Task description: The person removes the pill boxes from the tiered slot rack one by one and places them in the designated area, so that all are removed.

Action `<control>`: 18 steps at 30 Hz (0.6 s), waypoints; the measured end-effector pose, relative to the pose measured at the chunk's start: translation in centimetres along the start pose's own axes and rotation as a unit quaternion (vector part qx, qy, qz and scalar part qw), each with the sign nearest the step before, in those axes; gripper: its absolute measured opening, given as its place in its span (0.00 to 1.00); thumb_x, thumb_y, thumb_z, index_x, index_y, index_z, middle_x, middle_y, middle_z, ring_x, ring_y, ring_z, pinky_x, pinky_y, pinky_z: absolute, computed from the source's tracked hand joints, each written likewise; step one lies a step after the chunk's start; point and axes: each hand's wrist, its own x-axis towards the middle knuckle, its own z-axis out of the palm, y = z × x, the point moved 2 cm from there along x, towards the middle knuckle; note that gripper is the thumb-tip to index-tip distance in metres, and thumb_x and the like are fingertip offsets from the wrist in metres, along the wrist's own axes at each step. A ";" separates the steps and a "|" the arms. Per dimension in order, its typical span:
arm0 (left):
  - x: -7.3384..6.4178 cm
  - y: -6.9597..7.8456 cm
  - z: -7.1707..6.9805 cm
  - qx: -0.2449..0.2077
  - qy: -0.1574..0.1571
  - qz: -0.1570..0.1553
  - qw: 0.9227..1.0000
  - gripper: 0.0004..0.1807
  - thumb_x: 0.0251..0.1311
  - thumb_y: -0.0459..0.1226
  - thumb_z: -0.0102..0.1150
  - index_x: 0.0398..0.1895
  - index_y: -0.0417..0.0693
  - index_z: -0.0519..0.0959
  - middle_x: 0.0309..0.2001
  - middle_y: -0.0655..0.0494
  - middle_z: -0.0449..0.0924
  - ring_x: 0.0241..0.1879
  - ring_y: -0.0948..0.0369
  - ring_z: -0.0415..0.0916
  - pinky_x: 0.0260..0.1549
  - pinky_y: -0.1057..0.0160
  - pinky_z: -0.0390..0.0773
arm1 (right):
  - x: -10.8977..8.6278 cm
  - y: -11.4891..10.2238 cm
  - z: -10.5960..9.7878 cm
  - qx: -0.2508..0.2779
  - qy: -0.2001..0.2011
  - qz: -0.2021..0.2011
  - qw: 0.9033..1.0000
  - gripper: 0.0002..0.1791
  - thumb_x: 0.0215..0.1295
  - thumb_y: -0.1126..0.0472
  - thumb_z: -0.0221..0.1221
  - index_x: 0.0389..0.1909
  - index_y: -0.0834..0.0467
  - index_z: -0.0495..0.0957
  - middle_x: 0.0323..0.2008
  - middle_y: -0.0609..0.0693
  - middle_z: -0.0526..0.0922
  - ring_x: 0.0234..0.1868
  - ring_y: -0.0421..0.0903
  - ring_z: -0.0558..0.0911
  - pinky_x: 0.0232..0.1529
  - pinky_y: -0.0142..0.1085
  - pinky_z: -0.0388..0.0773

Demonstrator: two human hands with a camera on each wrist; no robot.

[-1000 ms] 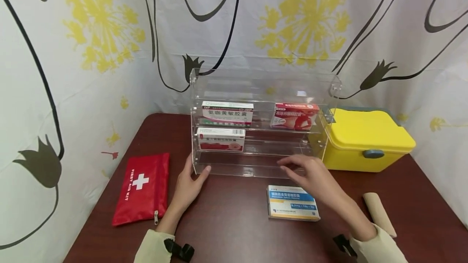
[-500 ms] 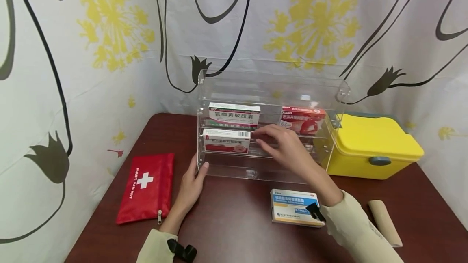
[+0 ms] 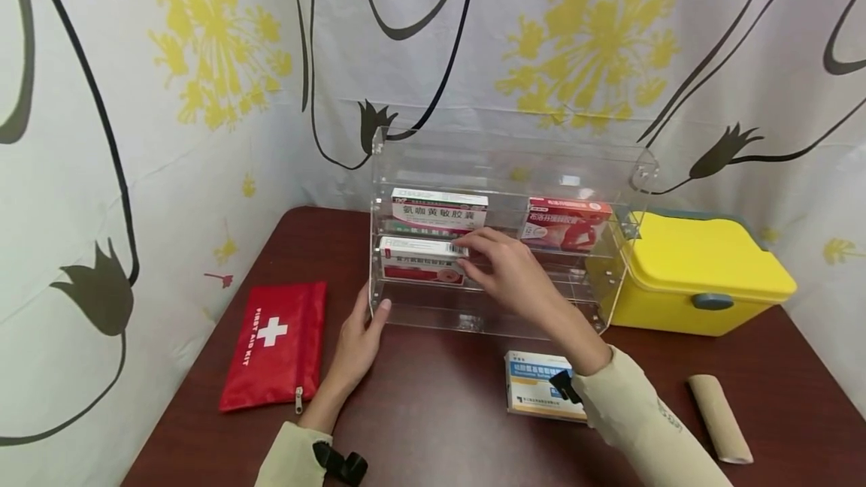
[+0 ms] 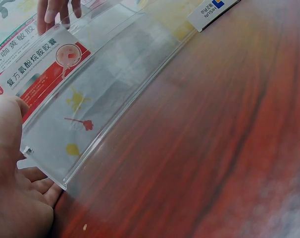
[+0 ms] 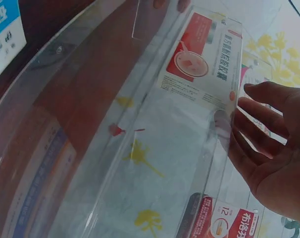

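Note:
A clear acrylic display rack [image 3: 467, 318] stands on the table. My left hand [image 3: 358, 344] grips its lower left side, thumb in front and fingers behind the panel in the left wrist view. On the rack's lower tier lies a red-and-white medicine box [image 3: 413, 261]. Fingertips of my right hand [image 3: 510, 269] touch this box's right end, fingers lightly bent; the right wrist view shows the box [image 5: 199, 59] with the fingers at its end. Above it stands a white-and-green medicine box [image 3: 440, 213], and a red medicine box [image 3: 567, 225] stands farther right.
A blue-and-white medicine box [image 3: 537, 389] lies on the table, partly covered by my right sleeve. At left is a red first aid pouch [image 3: 271, 352]. A yellow case [image 3: 704, 269] stands behind on the right, with a beige roll [image 3: 720, 419] in front of it.
My right hand has moved up and left from the rack's bottom tier to the red-and-white box's right end. My left hand keeps its grip. The view has shifted slightly.

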 end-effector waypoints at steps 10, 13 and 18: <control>-0.1 -0.1 -0.1 -0.002 0.000 -0.001 1.000 0.31 0.70 0.55 0.51 0.75 0.71 0.58 0.69 0.55 0.65 0.67 0.60 0.61 0.64 0.47 0.61 | 0.4 0.0 0.5 0.026 0.011 -0.003 1.000 0.11 0.61 0.64 0.68 0.45 0.58 0.85 0.41 0.49 0.81 0.35 0.43 0.81 0.36 0.38 0.78; -0.1 -0.1 -0.1 -0.002 0.000 -0.004 1.000 0.32 0.70 0.55 0.51 0.75 0.70 0.58 0.69 0.55 0.66 0.67 0.60 0.62 0.64 0.47 0.60 | 0.4 0.0 0.5 0.041 0.010 0.001 0.999 0.11 0.60 0.65 0.68 0.44 0.58 0.86 0.40 0.49 0.80 0.35 0.40 0.80 0.36 0.36 0.79; 0.0 0.1 -0.1 0.000 0.000 -0.010 1.000 0.32 0.69 0.56 0.51 0.75 0.70 0.58 0.69 0.55 0.66 0.67 0.61 0.62 0.64 0.47 0.60 | 0.4 0.1 0.6 0.051 0.007 0.004 0.999 0.11 0.59 0.65 0.69 0.44 0.58 0.85 0.41 0.49 0.82 0.34 0.40 0.81 0.35 0.36 0.79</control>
